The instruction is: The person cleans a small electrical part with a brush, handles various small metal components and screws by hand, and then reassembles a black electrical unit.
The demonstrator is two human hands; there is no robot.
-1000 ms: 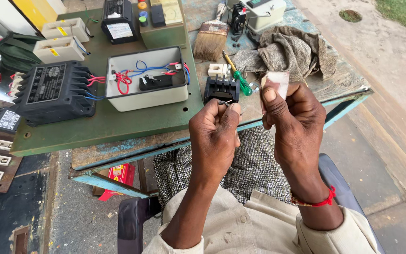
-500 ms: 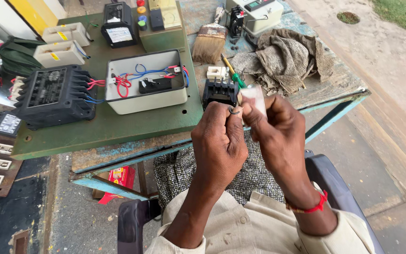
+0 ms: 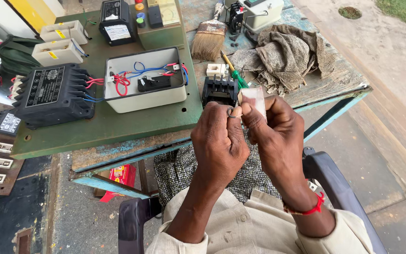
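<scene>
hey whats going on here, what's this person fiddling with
A seated person works at a worn bench. The right hand pinches a small pale strip, perhaps sandpaper, while the left hand holds a small metal part against it, too tiny to identify. Just beyond the hands sits a black block-shaped component with a green-handled screwdriver beside it. Farther left are an open white box with red and blue wires, a black transformer-like unit, and a brush.

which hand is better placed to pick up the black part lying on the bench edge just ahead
Left, probably. The left hand pinches only a small metal piece and sits right below the black part. The right hand holds a pale strip and is slightly further off.
</scene>
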